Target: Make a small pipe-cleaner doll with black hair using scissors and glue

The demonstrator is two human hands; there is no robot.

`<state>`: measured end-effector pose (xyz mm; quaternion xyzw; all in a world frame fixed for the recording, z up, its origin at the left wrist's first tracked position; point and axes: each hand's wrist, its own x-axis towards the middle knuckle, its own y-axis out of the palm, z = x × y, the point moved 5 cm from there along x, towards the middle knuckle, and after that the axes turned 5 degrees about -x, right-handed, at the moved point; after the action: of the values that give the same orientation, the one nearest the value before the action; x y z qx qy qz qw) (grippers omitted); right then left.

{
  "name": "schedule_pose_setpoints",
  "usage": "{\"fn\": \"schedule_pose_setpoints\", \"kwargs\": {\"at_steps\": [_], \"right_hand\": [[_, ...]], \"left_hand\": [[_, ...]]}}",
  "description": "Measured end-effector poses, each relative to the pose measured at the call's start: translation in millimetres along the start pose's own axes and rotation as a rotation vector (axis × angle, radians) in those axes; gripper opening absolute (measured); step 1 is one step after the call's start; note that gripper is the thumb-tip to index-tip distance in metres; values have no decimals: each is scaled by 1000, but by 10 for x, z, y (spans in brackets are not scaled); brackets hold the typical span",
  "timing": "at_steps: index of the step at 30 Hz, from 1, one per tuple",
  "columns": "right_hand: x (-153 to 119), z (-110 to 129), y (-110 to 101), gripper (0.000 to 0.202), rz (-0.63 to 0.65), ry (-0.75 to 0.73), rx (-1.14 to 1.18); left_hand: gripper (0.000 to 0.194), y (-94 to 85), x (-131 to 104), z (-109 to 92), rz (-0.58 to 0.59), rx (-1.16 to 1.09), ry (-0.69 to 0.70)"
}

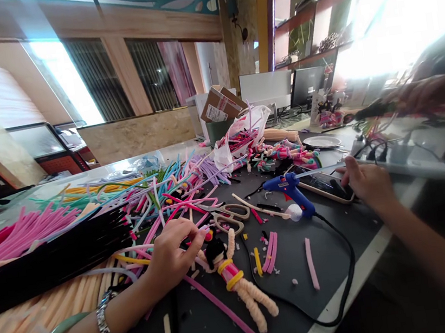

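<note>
A small doll of fuzzy stems [231, 274], with black hair, a pink and yellow outfit and pale limbs, lies on the dark table. My left hand [178, 251] is closed at its head, fingertips pinching a small pink and yellow piece. To the right, my right hand [366, 183] has its thumb and index finger at the end of a clear glue stick [321, 170], which sticks out of the back of a blue glue gun [291, 187]. The gun stands on the table beside a phone [323, 181]. Scissors [229, 215] lie just above the doll.
Bundles of pink [30, 235], black [54, 259] and peach stems [54, 319] cover the left side. The gun's black cable [351, 258] loops at the right. Another person's hand [430, 98] is at the upper right, near a power strip [406, 161].
</note>
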<state>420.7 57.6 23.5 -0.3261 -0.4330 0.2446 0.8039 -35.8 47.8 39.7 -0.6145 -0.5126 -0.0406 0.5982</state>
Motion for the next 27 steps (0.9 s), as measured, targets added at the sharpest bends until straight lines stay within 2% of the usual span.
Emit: {"fn": "schedule_pose_setpoints", "kwargs": {"at_steps": [5, 11, 14, 19, 27], "right_hand": [[1, -62, 41, 26, 121, 119, -8], [14, -67, 62, 28, 178, 145, -13], [12, -18, 38, 27, 169, 88, 28], [-43, 153, 11, 25, 191, -103, 156], [-83, 269, 24, 27, 243, -232, 239]], "left_hand": [[24, 2, -5, 7, 3, 4, -6], [24, 12, -2, 13, 5, -5, -13], [24, 14, -5, 17, 10, -10, -15], [24, 12, -3, 15, 19, -6, -17], [24, 16, -10, 16, 21, -30, -3]]}}
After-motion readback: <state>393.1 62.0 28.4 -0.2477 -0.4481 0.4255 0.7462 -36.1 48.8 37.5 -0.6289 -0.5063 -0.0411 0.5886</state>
